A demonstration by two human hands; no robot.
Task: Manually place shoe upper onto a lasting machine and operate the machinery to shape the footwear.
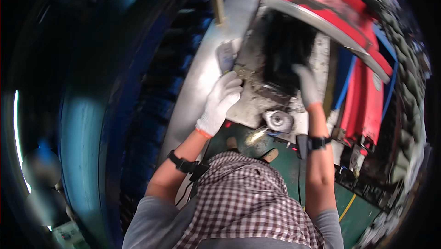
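My left hand [220,102], in a white knit glove with an orange cuff, is at the metal ledge's edge with its fingers bent together. Just past its fingertips is a blurred grey-blue piece [225,56]; whether the fingers hold it or something smaller is unclear. My right hand [307,86], gloved the same way, is beside the dark bed [285,47] of a machine. Motion smears its fingers, and nothing shows plainly in them. Between my forearms, at the machine's near end, sits a round metal knob or hub [278,120].
A red machine guard [330,10] with a pale curved edge arches over the far right. The long grey metal ledge [193,88] runs along the left. Blue panels [344,83] and a red beam [360,106] stand right of my right arm. Below is a green floor [289,166].
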